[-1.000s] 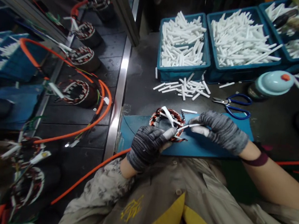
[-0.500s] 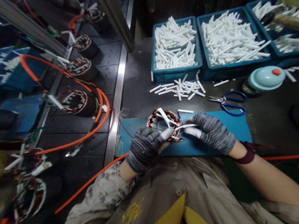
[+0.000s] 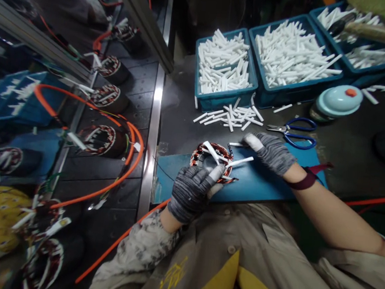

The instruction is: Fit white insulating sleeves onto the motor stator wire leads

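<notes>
A ring-shaped wire coil [image 3: 196, 156] with copper and white bands lies on the blue mat [image 3: 263, 187]. White sleeves stick out from it, one of them [image 3: 243, 161] pointing right. My left hand [image 3: 193, 191], in a grey striped glove, is closed on the coil's near right edge, thumb and finger pinched there. To the right, my right hand [image 3: 270, 153], in the same kind of glove, has its fingertips at a loose white tube [image 3: 235, 144] behind the mat; its fingers are together and partly hide the tube's end.
Blue bins [image 3: 224, 103] of white tubes stand at the back, with loose tubes [image 3: 231, 116] before them. Blue-handled scissors [image 3: 300, 133] and a light-blue lidded container [image 3: 339, 100] are at right. An orange cable [image 3: 140, 151] and more coils [image 3: 99, 140] occupy the left.
My right hand has left the white sleeve at the coil and moved back to the loose tube. My left hand still holds the coil.
</notes>
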Available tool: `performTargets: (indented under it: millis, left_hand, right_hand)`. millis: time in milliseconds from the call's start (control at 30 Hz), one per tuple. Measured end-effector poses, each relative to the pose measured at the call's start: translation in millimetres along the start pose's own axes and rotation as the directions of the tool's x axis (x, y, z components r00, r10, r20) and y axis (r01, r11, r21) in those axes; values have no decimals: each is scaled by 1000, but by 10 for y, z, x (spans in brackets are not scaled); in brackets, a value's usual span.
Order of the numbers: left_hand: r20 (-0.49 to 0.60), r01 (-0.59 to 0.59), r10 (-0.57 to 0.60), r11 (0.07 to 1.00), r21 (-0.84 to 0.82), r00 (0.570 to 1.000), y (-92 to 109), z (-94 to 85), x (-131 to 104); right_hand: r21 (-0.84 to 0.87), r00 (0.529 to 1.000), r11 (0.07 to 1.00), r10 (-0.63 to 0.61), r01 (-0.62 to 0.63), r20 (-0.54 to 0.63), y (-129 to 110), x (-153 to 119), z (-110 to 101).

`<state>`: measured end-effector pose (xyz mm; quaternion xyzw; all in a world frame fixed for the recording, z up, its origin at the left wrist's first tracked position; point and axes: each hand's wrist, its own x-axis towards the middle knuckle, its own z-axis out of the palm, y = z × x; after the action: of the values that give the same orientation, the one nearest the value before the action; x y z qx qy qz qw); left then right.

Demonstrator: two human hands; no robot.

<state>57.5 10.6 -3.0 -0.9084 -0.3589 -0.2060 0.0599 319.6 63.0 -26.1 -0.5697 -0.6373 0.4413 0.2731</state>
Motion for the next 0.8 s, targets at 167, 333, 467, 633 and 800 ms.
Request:
performTargets:
  millis: [167,333,467,633,800]
  left_hand:
    - [-95,-13,17,999,48,995,-13,67,-30]
    - [-110,-9,16,998,59,994,-27,79,-68]
    - [-111,-16,19,1000,26,994,-36,48,-55]
    - [-72,-8,6,1000,-27,997,-72,38,-67]
    - [-83,-3,-10,988,-153,997,-89,57,-65]
  right_hand:
    - [-367,972,930,-103,18,-213,217,148,-39]
    - [117,887,991,-1,61,-461,191,-419,1]
    - [500,955,859,234,-114,-184,79,-928,227]
    - [696,936,666,351,-268,24,50,-1010,509]
    - [861,897,297,300,-412,325,98,-997,527]
